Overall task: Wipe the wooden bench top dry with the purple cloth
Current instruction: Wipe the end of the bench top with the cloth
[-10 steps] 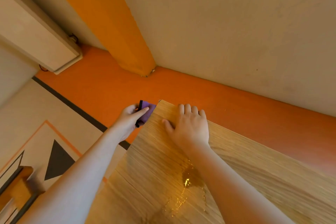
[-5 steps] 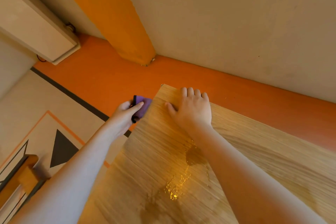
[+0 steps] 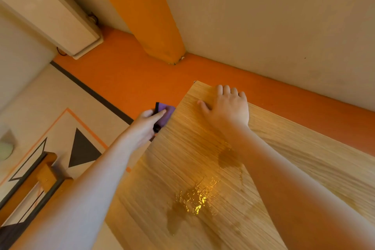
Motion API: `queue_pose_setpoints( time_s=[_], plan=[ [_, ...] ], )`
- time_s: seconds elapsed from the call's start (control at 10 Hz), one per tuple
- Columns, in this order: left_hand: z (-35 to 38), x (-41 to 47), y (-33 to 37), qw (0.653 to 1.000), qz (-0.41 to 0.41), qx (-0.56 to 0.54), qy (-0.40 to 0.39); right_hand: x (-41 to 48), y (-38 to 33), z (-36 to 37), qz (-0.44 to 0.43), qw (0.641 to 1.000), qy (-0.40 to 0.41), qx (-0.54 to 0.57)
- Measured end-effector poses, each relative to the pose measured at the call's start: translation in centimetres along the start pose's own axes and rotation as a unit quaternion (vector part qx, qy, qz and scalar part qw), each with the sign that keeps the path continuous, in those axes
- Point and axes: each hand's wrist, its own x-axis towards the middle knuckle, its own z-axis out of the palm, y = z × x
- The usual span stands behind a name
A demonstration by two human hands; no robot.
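Note:
The wooden bench top (image 3: pixel 203 158) runs from the far corner toward the lower right, its light grain showing. A glistening puddle of water (image 3: pixel 194 199) lies on its near middle, with a darker wet patch beside my right forearm. My left hand (image 3: pixel 145 126) grips the purple cloth (image 3: pixel 165 114) at the bench's left edge, near the far corner; the cloth has a dark border and hangs partly off the edge. My right hand (image 3: pixel 227 107) rests flat on the far end of the top, fingers together, palm down, holding nothing.
An orange floor strip (image 3: pixel 121 79) borders the bench on the far and left sides. An orange pillar (image 3: pixel 146 16) meets the beige wall behind. A white radiator-like unit (image 3: pixel 50 12) hangs at upper left. Patterned floor and a wooden frame (image 3: pixel 40 178) lie at lower left.
The view has shifted, so bench and hands sit higher in frame and more of the puddle shows. Both hands keep the same places relative to the bench corner.

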Motion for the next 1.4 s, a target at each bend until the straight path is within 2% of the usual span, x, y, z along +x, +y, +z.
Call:
queue_pose_setpoints(
  time_s=[0.1, 0.4, 0.6, 0.8, 1.1, 1.4],
  plan=[
    [-2.9, -2.4, -2.3, 1.000, -0.026, -0.008, -0.002, -0.1, 0.0, -0.1, 0.001, 1.000, -0.006, -0.002],
    [-1.5, -1.3, -1.6, 1.000, -0.024, -0.011, 0.003, 0.0, 0.1, 0.0, 0.000, 1.000, -0.012, -0.008],
    [-7.0, -6.2, -5.7, 0.998, -0.064, -0.003, 0.012, -0.1, -0.1, -0.1, 0.003, 1.000, -0.011, -0.015],
    [-3.1, -3.2, -3.4, 0.998, -0.048, 0.020, 0.025, 0.1, 0.2, -0.2, 0.005, 1.000, -0.014, -0.015],
    [-10.3, -10.2, -8.6, 0.993, -0.105, -0.004, 0.060, -0.2, 0.0, -0.2, -0.006, 1.000, -0.017, -0.012],
    [-6.8, -7.7, -6.4, 0.997, -0.065, 0.024, 0.036, -0.1, 0.1, -0.3, -0.001, 1.000, -0.019, -0.018]
  ],
)
